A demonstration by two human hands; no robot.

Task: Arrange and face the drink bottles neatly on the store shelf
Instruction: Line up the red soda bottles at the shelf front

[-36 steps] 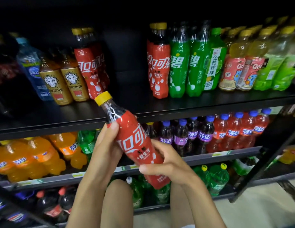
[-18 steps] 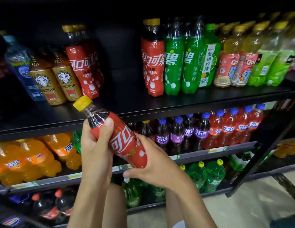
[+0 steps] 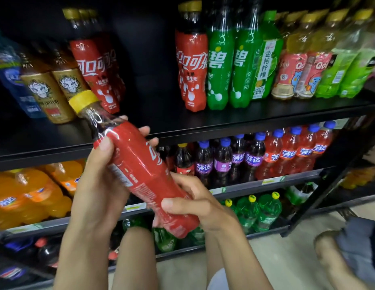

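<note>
A red cola bottle (image 3: 140, 170) with a yellow cap is held tilted in front of the black shelf (image 3: 266, 120), cap up to the left. My left hand (image 3: 98, 185) grips its upper body, thumb on the front. My right hand (image 3: 195, 201) grips its lower end. The label's small-print side faces me. On the top shelf stand a row of red cola bottles (image 3: 92, 68) at the left and another red cola row (image 3: 190, 65) in the middle, with a dark gap between them.
Green soda bottles (image 3: 220, 68), a green lemon drink and pale juice bottles (image 3: 291, 70) fill the top shelf's right. Gold-labelled bottles (image 3: 44, 91) lean at the left. The middle shelf holds orange, purple and red sodas. Another person's arm (image 3: 337, 258) shows at bottom right.
The bottle has been turned in my hands: its logo side has rotated away to the right and the small-print side now faces me. The camera moved closer.
</note>
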